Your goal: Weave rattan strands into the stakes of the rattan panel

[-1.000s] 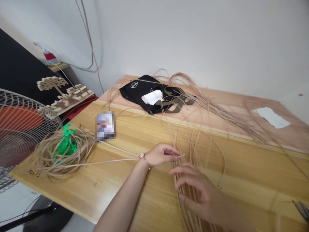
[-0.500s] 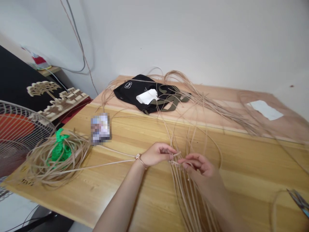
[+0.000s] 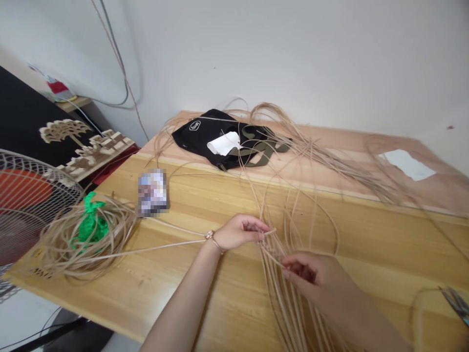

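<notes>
A spread of long, thin rattan strands [image 3: 289, 303] runs over the table, its crossing point between my hands. My left hand [image 3: 244, 232], with a bracelet at the wrist, pinches the rattan strands where they cross. A short strand end sticks out past its fingertips. My right hand [image 3: 306, 274] sits lower and to the right, thumb and fingers closed on one rattan strand that slants down from the crossing. Two strands lead from my left wrist back to a coil of rattan [image 3: 120, 230] tied with green plastic [image 3: 93, 225].
A black bag [image 3: 203, 134] with white paper [image 3: 224, 143] on it lies at the back, beside a loose rattan bundle [image 3: 337, 166]. Scissors [image 3: 456, 303] lie at the right edge. A fan [image 3: 32, 205] and a wooden cutout model [image 3: 88, 151] stand left. A blurred box [image 3: 153, 192] rests near the coil.
My right hand has moved down and to the right, away from my left hand, drawing the strand with it. My left hand stays at the crossing.
</notes>
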The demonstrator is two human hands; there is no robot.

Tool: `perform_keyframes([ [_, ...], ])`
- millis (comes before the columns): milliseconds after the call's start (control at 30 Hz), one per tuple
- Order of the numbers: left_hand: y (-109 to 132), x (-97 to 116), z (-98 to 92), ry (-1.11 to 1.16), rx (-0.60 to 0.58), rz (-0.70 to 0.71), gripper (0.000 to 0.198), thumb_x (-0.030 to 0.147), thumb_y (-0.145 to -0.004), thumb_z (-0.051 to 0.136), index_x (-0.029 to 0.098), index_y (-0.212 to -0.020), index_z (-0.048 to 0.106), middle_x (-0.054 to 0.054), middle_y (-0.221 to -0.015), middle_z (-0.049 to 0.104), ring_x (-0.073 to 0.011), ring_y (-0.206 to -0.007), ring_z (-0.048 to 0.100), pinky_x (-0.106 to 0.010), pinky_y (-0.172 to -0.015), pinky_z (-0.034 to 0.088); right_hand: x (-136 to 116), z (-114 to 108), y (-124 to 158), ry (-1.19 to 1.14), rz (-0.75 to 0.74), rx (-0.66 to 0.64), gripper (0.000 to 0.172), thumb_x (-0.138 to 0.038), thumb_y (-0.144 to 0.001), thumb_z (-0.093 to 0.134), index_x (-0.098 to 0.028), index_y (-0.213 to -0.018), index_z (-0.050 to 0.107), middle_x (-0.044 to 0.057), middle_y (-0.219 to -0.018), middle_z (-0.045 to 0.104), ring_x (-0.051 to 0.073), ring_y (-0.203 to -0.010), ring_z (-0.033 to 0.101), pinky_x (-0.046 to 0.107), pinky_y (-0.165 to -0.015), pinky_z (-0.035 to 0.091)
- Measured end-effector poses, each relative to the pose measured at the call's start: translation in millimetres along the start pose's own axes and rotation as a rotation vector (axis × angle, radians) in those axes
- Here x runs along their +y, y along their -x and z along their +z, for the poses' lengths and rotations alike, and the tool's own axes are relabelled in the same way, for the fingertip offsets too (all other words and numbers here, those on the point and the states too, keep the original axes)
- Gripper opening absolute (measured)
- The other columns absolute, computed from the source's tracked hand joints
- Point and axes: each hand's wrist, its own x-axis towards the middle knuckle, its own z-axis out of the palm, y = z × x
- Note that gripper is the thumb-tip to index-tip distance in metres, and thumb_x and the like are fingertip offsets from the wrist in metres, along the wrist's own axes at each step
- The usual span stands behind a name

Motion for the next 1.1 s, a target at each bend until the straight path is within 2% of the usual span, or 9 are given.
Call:
perform_keyframes([
  [67,0,0,-0.6,-0.005,-0.002,0.003,0.029,0.023,-0.063,0.066,0.008,-0.087,0.062,-0.007,-0.076,0.064,-0.0097,-0.065,0.056,-0.021,-0.065,0.043,-3,-1,5,0.002,-0.021,-0.069,0.022,-0.032,-0.08,0.043,-0.022,-0.073,0.061,0.0,-0.061,0.059,0.013,-0.056,0.053,0.024,-0.051,0.04],
  [133,0,-1,-1.0,-0.011,-0.008,0.008,0.029,0.023,-0.063,0.065,0.009,-0.088,0.062,-0.008,-0.078,0.064,-0.0099,-0.066,0.057,-0.021,-0.065,0.044,-5,0,6,-0.029,-0.089,-0.105,0.023,-0.032,-0.082,0.04,-0.024,-0.078,0.061,0.0,-0.07,0.06,0.013,-0.062,0.054,0.025,-0.054,0.041],
  [267,0,-1,-0.8,-0.038,-0.008,0.021,0.029,0.024,-0.064,0.064,0.009,-0.089,0.061,-0.009,-0.083,0.064,-0.0112,-0.071,0.058,-0.022,-0.067,0.044,-4,5,-4,-0.026,-0.323,-0.024,0.019,-0.03,-0.081,0.044,-0.025,-0.084,0.062,0.003,-0.107,0.054,0.018,-0.095,0.049,0.034,-0.079,0.04],
  [367,0,-1,0.1,-0.054,0.012,0.022,0.027,0.024,-0.065,0.063,0.01,-0.087,0.062,-0.01,-0.086,0.064,-0.0125,-0.075,0.058,-0.022,-0.069,0.044,-3,8,-15,0.031,-0.474,0.007,0.016,-0.025,-0.079,0.047,-0.023,-0.078,0.063,0.003,-0.119,0.049,0.021,-0.107,0.041,0.042,-0.09,0.031],
  [633,0,1,0.0,-0.035,-0.024,0.015,0.026,0.022,-0.066,0.061,0.009,-0.089,0.061,-0.009,-0.084,0.064,-0.0111,-0.071,0.058,-0.021,-0.067,0.044,-1,11,-26,-0.047,-0.557,-0.011,0.017,-0.022,-0.078,0.051,-0.025,-0.091,0.062,0.002,-0.104,0.057,0.017,-0.101,0.045,0.037,-0.09,0.033],
  [800,0,-1,-1.0,-0.043,-0.029,0.032,0.026,0.023,-0.066,0.061,0.009,-0.089,0.061,-0.009,-0.082,0.064,-0.0112,-0.071,0.058,-0.021,-0.067,0.044,2,18,-32,-0.14,-0.464,0.042,0.018,-0.024,-0.079,0.052,-0.025,-0.095,0.058,0.002,-0.101,0.056,0.016,-0.102,0.045,0.034,-0.09,0.034],
  [900,0,-2,-0.8,-0.044,-0.037,0.012,0.028,0.024,-0.066,0.061,0.009,-0.09,0.061,-0.007,-0.072,0.064,-0.0105,-0.063,0.058,-0.022,-0.063,0.044,-1,22,-33,-0.063,-0.43,0.054,0.024,-0.021,-0.078,0.051,-0.025,-0.102,0.053,0.003,-0.105,0.053,0.017,-0.104,0.042,0.035,-0.089,0.034],
  [1033,0,-3,-0.3,-0.028,-0.004,0.024,0.026,0.023,-0.065,0.062,0.01,-0.087,0.062,-0.008,-0.083,0.064,-0.012,-0.073,0.058,-0.022,-0.068,0.044,-9,27,-33,0.128,-0.498,0.027,0.027,-0.016,-0.079,0.045,-0.024,-0.104,0.053,0.004,-0.101,0.052,0.019,-0.101,0.041,0.038,-0.089,0.033],
  [1100,0,-2,0.0,-0.016,-0.008,0.027,0.026,0.023,-0.064,0.063,0.01,-0.087,0.062,-0.008,-0.084,0.064,-0.0119,-0.073,0.058,-0.022,-0.069,0.043,-12,29,-32,0.158,-0.493,0.065,0.023,-0.013,-0.079,0.043,-0.022,-0.098,0.054,0.004,-0.096,0.051,0.019,-0.096,0.043,0.037,-0.085,0.035],
])
